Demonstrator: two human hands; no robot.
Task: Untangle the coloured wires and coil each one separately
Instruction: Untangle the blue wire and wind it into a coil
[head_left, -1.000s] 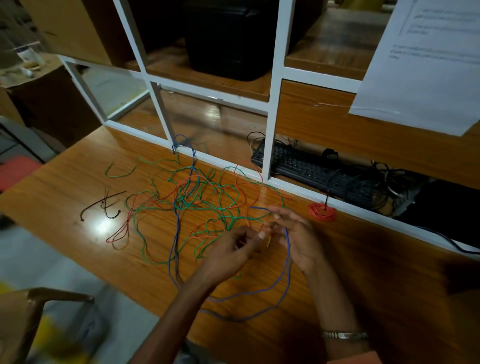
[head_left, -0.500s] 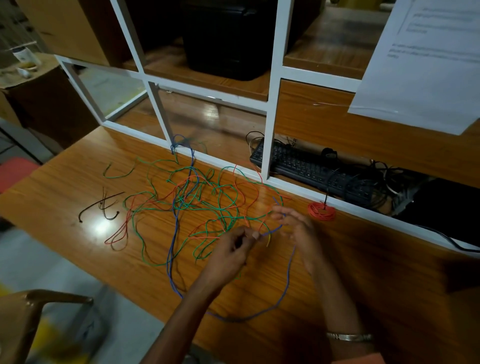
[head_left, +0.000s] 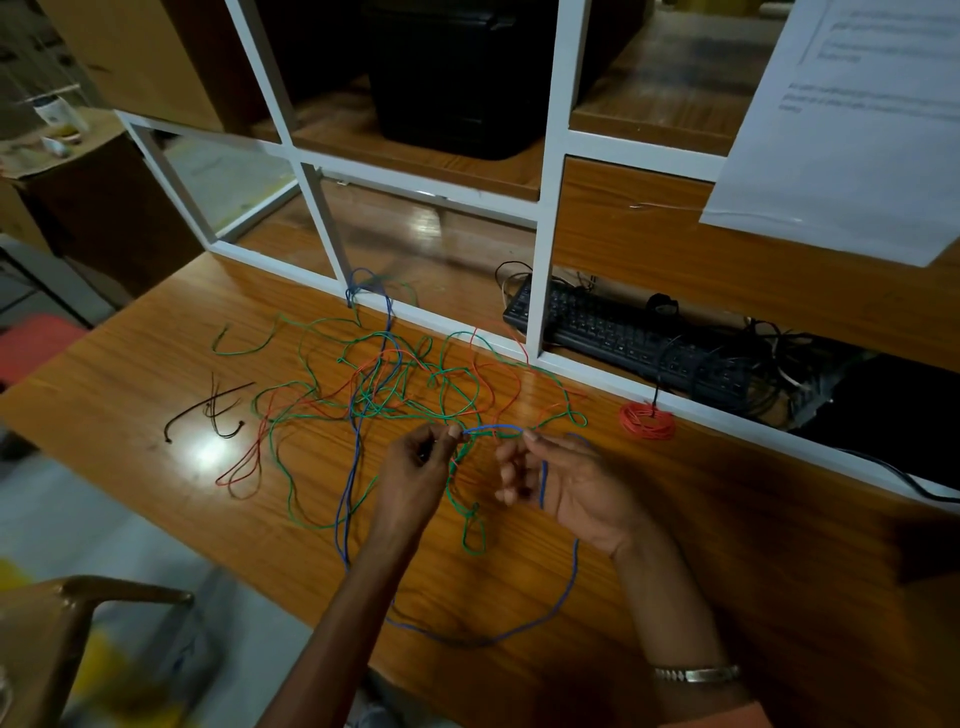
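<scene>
Left hand (head_left: 423, 470) pinches the blue wire (head_left: 491, 428); right hand (head_left: 563, 480) grasps it too, the wire crossing its palm, at the tangle's (head_left: 395, 395) five o'clock edge.

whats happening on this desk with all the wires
A person is untangling coloured wires on a wooden desk. The left hand pinches the blue wire, and the right hand holds the same wire a little further along. Green and red wires still lie in a tangle behind the hands. One red coil already sits finished off to the right.
</scene>
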